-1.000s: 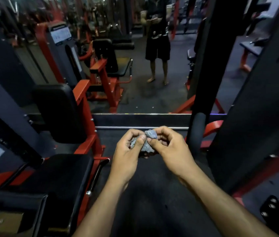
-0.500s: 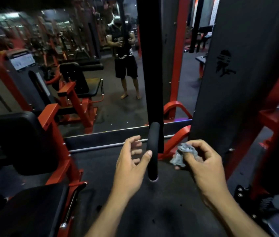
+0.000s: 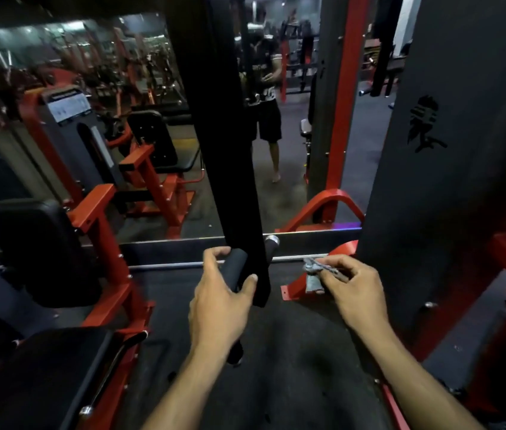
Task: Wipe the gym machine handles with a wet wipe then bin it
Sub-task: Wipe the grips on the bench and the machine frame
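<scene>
Head view takes in a wide wall mirror (image 3: pixel 152 125) behind red-and-black steel gym machines, then a thick black upright post (image 3: pixel 223 135) hanging in front of the person. Below it, the black foam-covered handle (image 3: pixel 236 265) sits in the left hand (image 3: pixel 219 305), fingers and thumb curled round it. Just beside, clear of the handle, the right hand (image 3: pixel 355 291) pinches the small crumpled grey wet wipe (image 3: pixel 315 276). That fingertip pinch looks thin; rubbing against grippy foam could drag the wipe loose and drop it on the dark floor.
</scene>
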`<state>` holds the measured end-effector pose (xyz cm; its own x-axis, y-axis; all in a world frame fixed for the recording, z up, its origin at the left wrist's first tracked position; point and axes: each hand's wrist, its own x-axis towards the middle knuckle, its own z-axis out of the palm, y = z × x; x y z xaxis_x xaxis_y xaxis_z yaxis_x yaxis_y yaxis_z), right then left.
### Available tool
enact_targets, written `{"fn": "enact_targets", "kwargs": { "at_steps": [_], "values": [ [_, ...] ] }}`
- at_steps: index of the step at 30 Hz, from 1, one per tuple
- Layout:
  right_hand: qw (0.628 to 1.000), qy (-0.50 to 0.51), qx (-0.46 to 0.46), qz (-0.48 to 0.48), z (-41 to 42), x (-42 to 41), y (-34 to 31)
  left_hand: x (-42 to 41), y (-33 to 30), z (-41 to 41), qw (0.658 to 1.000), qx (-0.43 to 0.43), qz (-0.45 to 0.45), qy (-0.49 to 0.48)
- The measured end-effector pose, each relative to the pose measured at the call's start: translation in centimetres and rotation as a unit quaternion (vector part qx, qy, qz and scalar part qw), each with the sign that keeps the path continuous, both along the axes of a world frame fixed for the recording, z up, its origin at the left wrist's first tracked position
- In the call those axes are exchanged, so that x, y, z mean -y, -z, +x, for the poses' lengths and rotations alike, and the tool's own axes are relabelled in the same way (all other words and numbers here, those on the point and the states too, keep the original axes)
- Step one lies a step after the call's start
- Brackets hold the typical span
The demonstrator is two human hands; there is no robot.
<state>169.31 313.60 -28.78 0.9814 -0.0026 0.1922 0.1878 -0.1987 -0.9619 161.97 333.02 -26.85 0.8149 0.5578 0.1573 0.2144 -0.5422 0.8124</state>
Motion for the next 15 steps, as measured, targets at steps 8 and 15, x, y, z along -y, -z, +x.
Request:
{"fn": "enact_targets", "kwargs": {
  "at_steps": [8,15],
  "values": [
    [0.956,-0.17,0.11,-0.21,8.8,-1.7,4.1,0.4,0.4,1.3,0.991,-0.004,0.082,-0.103],
    [0.907,-0.214,0.199,-0.304,13.7,-7.4,5.0,0.5,0.3,1.3,0.987,-0.04,0.081,-0.133]
  ]
}}
